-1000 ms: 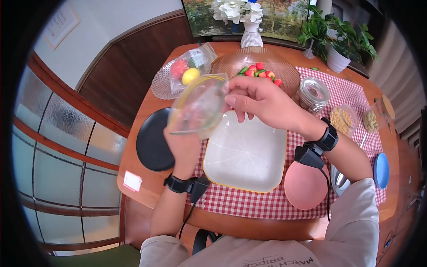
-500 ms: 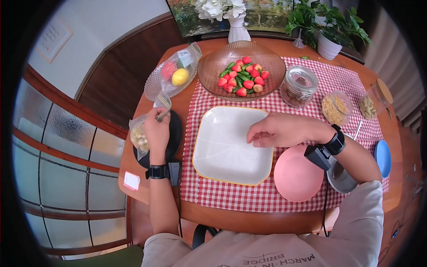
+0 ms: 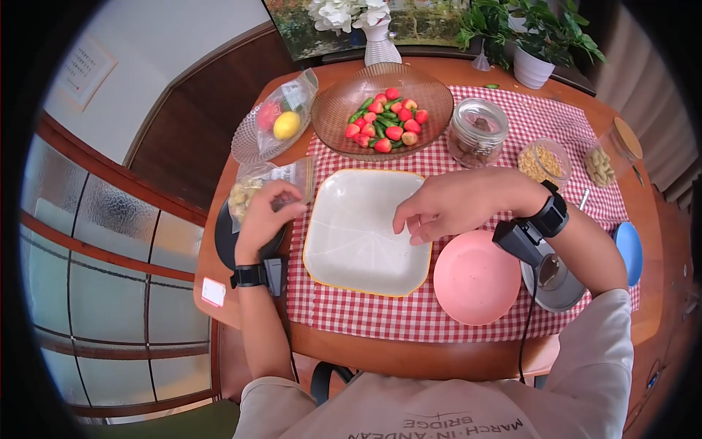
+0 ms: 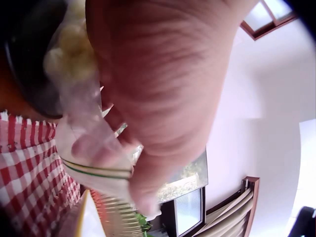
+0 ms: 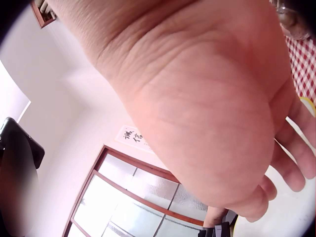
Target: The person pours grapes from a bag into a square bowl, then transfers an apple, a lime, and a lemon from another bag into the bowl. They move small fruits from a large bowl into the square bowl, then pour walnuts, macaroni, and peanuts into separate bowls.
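Note:
My left hand (image 3: 267, 212) is at the near side of a clear zip bag (image 3: 300, 174) of pale yellow pieces (image 3: 243, 192), its fingers loosely curved with space between thumb and fingertips. The bag lies over the far part of a black plate (image 3: 227, 238). In the left wrist view, the bag's green-lined zip edge (image 4: 94, 171) passes close to the thumb, and fingers show through the plastic. Above the square white dish (image 3: 351, 241) with a yellow rim hangs my right hand (image 3: 446, 205), fingers relaxed and holding nothing.
A ribbed amber bowl (image 3: 329, 121) holds small red fruits and green peppers. Left of it, another bag with a lemon (image 3: 287, 125) rests on a glass dish (image 3: 245, 143). Rightward stand a lidded jar (image 3: 479, 135), a pink plate (image 3: 477, 278) and a blue plate (image 3: 627, 254).
The left hand has carried the zip bag from over the white dish to the black plate, and its fingers have loosened. The right hand has left the bag and come back over the dish.

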{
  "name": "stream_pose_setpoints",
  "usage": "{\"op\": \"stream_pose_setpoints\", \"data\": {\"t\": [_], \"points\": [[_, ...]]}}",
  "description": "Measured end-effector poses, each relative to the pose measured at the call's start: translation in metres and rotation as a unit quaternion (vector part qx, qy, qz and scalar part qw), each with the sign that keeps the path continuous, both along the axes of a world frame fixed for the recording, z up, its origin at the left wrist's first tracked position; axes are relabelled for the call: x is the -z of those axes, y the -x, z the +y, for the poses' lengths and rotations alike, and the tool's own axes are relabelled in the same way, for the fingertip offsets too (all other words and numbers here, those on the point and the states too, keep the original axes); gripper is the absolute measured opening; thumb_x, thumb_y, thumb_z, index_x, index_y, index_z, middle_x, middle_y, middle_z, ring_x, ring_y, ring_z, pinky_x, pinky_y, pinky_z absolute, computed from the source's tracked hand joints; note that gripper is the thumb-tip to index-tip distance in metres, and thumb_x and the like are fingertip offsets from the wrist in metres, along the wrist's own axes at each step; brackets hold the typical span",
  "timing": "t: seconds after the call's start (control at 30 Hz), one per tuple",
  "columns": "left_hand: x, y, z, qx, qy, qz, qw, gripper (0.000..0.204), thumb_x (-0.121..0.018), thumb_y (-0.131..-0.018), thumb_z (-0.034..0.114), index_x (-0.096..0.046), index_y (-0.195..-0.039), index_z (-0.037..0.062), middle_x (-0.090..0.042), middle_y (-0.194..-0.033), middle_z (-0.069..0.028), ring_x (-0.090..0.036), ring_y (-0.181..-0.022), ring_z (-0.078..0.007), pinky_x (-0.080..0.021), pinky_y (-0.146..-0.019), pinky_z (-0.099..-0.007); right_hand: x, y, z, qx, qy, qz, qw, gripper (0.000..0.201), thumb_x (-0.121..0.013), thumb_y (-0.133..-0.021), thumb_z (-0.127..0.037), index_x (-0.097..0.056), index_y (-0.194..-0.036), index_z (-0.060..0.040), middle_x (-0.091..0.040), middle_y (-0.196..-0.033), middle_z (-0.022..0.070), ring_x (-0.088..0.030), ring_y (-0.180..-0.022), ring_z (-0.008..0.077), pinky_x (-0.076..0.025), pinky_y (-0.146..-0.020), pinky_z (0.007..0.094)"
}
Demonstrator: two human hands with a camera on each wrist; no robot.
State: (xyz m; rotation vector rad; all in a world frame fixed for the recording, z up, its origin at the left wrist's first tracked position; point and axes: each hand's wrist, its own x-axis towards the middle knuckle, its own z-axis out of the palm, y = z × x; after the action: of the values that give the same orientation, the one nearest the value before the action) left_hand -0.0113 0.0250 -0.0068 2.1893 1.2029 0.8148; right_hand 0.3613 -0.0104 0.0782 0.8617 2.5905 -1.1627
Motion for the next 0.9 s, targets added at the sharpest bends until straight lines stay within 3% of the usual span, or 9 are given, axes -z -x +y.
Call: {"op": "stream_pose_setpoints", "data": {"t": [0.03, 0.1, 0.13, 0.3, 0.4, 0.5, 0.67, 0.8, 0.9], "points": [[-0.001, 0.006, 0.000, 0.001, 0.001, -0.001, 1.000, 0.023, -0.075, -0.092, 0.020, -0.068, -0.104, 0.0024, -0.065, -0.090, -0.0021, -0.059, -0.084, -0.0142, -0.046, -0.082, -0.0290, -0.001, -0.002, 0.002, 0.001, 0.001, -0.001, 1.000, 0.038, -0.061, -0.104, -0.031, -0.064, -0.133, -0.0060, -0.075, -0.108, 0.0129, -0.073, -0.098, 0.0276, -0.056, -0.086, 0.0399], [-0.003, 0.018, 0.003, -0.016, 0.056, -0.202, 0.978, 0.037, -0.061, -0.103, 0.037, -0.068, -0.105, 0.0004, -0.067, -0.089, -0.0022, -0.059, -0.082, -0.0116, -0.045, -0.078, -0.0271, -0.005, -0.004, 0.007, -0.018, -0.048, 0.048, 0.997, 0.038, -0.060, -0.105, -0.032, -0.064, -0.134, -0.0067, -0.075, -0.108, 0.0120, -0.072, -0.097, 0.0276, -0.056, -0.086, 0.0394], [-0.003, 0.021, 0.006, -0.039, 0.024, -0.203, 0.978, 0.052, -0.046, -0.109, 0.046, -0.068, -0.103, -0.0011, -0.068, -0.088, -0.0029, -0.057, -0.077, -0.0090, -0.042, -0.072, -0.0238, -0.011, -0.002, 0.008, 0.006, -0.042, 0.064, 0.997, 0.038, -0.062, -0.105, -0.031, -0.063, -0.135, -0.0064, -0.075, -0.108, 0.0097, -0.072, -0.098, 0.0244, -0.056, -0.087, 0.0386], [-0.021, 0.014, 0.010, -0.132, 0.060, -0.253, 0.957, 0.039, -0.052, -0.109, 0.034, -0.067, -0.101, -0.0006, -0.067, -0.086, -0.0025, -0.055, -0.071, -0.0061, -0.040, -0.065, -0.0213, 0.018, -0.002, 0.012, 0.119, 0.122, 0.227, 0.959, 0.034, -0.066, -0.104, -0.026, -0.066, -0.128, -0.0031, -0.074, -0.110, 0.0064, -0.070, -0.102, 0.0170, -0.056, -0.088, 0.0352], [-0.044, -0.007, 0.035, -0.163, -0.011, -0.165, 0.973, 0.019, -0.067, -0.101, 0.019, -0.066, -0.105, 0.0001, -0.066, -0.089, -0.0014, -0.059, -0.079, -0.0077, -0.047, -0.070, -0.0249, 0.047, -0.006, 0.007, 0.126, 0.030, 0.188, 0.974, 0.029, -0.066, -0.103, -0.026, -0.070, -0.122, -0.0033, -0.074, -0.111, 0.0069, -0.069, -0.108, 0.0176, -0.055, -0.092, 0.0358], [-0.064, -0.027, 0.077, -0.137, -0.085, -0.053, 0.986, 0.025, -0.068, -0.097, 0.015, -0.065, -0.119, 0.0025, -0.066, -0.090, -0.0051, -0.062, -0.082, -0.0124, -0.050, -0.074, -0.0289, 0.066, -0.002, 0.003, 0.157, 0.051, 0.225, 0.960, 0.029, -0.068, -0.101, -0.025, -0.070, -0.122, -0.0040, -0.074, -0.112, 0.0091, -0.070, -0.108, 0.0207, -0.055, -0.093, 0.0373], [-0.069, -0.067, 0.139, -0.106, -0.141, 0.184, 0.967, 0.053, -0.058, -0.091, 0.004, -0.060, -0.142, 0.0178, -0.071, -0.104, -0.0173, -0.070, -0.095, -0.0360, -0.055, -0.087, -0.0443, 0.071, -0.001, -0.002, 0.109, -0.042, 0.151, 0.982, 0.029, -0.069, -0.098, -0.024, -0.071, -0.120, -0.0055, -0.074, -0.114, 0.0089, -0.070, -0.106, 0.0233, -0.055, -0.092, 0.0383], [-0.039, -0.067, 0.191, -0.050, -0.234, 0.291, 0.926, 0.054, -0.057, -0.090, 0.006, -0.060, -0.142, 0.0198, -0.072, -0.113, -0.0212, -0.070, -0.106, -0.0395, -0.055, -0.090, -0.0489, 0.074, -0.002, -0.004, 0.098, -0.060, 0.152, 0.982, 0.027, -0.069, -0.097, -0.024, -0.072, -0.118, -0.0073, -0.072, -0.113, 0.0058, -0.068, -0.107, 0.0232, -0.053, -0.093, 0.0393], [-0.040, -0.067, 0.199, -0.130, -0.176, 0.341, 0.914, 0.036, -0.063, -0.092, 0.016, -0.069, -0.127, 0.0164, -0.073, -0.109, -0.0211, -0.070, -0.105, -0.0397, -0.056, -0.089, -0.0495, 0.080, -0.003, -0.005, 0.084, -0.098, 0.185, 0.974, 0.029, -0.069, -0.096, -0.029, -0.074, -0.116, -0.0096, -0.074, -0.106, 0.0100, -0.070, -0.101, 0.0260, -0.054, -0.090, 0.0411]]}}
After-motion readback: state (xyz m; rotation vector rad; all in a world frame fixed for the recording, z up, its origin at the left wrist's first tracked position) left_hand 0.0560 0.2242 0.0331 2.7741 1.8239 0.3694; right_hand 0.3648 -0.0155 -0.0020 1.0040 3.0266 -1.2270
